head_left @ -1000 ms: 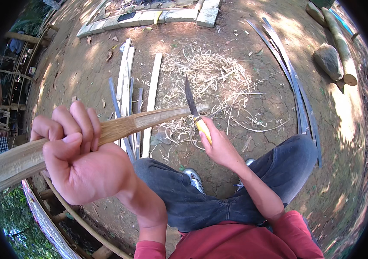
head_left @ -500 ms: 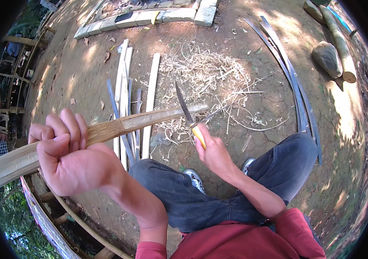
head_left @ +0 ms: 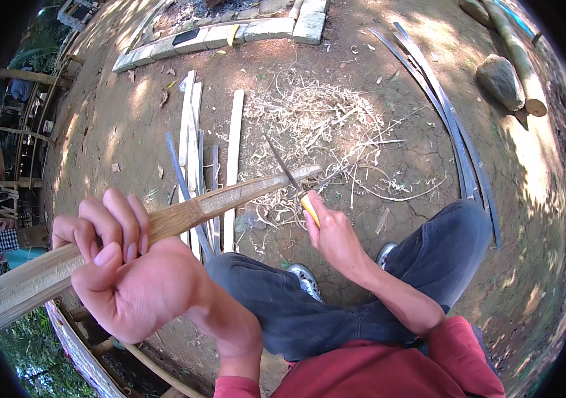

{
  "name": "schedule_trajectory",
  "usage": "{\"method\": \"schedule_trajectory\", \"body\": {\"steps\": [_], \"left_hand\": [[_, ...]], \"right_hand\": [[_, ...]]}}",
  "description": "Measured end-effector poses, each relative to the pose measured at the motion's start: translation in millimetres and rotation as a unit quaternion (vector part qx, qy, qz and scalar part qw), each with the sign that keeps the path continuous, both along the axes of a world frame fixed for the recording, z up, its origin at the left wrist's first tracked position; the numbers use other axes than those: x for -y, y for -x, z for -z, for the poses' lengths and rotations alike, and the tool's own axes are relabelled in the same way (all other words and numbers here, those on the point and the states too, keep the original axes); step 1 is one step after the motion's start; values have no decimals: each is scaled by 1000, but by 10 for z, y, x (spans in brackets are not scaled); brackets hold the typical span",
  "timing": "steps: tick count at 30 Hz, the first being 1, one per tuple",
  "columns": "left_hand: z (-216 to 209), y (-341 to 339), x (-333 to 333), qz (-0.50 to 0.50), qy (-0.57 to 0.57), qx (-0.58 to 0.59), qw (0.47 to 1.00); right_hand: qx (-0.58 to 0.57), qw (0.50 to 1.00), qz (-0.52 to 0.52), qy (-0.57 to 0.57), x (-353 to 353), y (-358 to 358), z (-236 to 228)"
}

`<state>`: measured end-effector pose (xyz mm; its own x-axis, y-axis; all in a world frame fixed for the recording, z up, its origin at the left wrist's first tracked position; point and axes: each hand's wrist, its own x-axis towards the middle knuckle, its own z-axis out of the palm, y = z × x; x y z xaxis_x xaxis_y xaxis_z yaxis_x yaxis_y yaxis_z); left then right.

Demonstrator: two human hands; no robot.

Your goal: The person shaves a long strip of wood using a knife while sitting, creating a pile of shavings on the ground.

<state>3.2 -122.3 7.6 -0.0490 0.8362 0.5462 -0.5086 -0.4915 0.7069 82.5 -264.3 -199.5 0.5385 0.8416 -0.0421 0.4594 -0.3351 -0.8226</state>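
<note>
My left hand (head_left: 140, 278) is closed around a long split piece of bamboo (head_left: 233, 198), palm turned up. The piece slants from the lower left toward the middle, narrowing to a pale, pared tip. Closed on the yellow handle of a knife (head_left: 309, 209), my right hand (head_left: 336, 235) sits just below that tip. The dark, slightly curved blade crosses the bamboo close to its end and points up and left. Whether the edge bites into the wood cannot be made out.
Pale curled shavings (head_left: 316, 113) lie in a heap ahead of my feet. Left of them are several flat strips (head_left: 235, 146); long dark strips (head_left: 452, 126) lie at the right. A rock (head_left: 500, 82) and a log (head_left: 518, 60) are far right, a stone border (head_left: 263, 30) beyond.
My left hand and the bamboo's near end sit slightly lower and farther right in the picture. The knife stays near the tip, its blade tilted a little more to the left.
</note>
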Motion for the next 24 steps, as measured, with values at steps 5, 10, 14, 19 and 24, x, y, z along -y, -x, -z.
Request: {"method": "schedule_trajectory", "body": {"steps": [5, 10, 14, 19, 24], "left_hand": [[-43, -44, 98, 44, -3, 2, 999], [-23, -30, 74, 53, -20, -3, 998], [-39, -125, 164, 73, -26, -1, 997], [-49, -179, 136, 21, -31, -17, 999], [-55, -200, 195, 52, -26, 1, 998]], "right_hand": [[-37, 999, 13, 0, 40, -41, 76], [-55, 998, -9, -39, 62, -60, -186], [-31, 999, 32, 8, 119, -187, 238], [-33, 999, -2, -9, 160, -145, -38], [-90, 993, -7, 79, 173, -189, 156]]}}
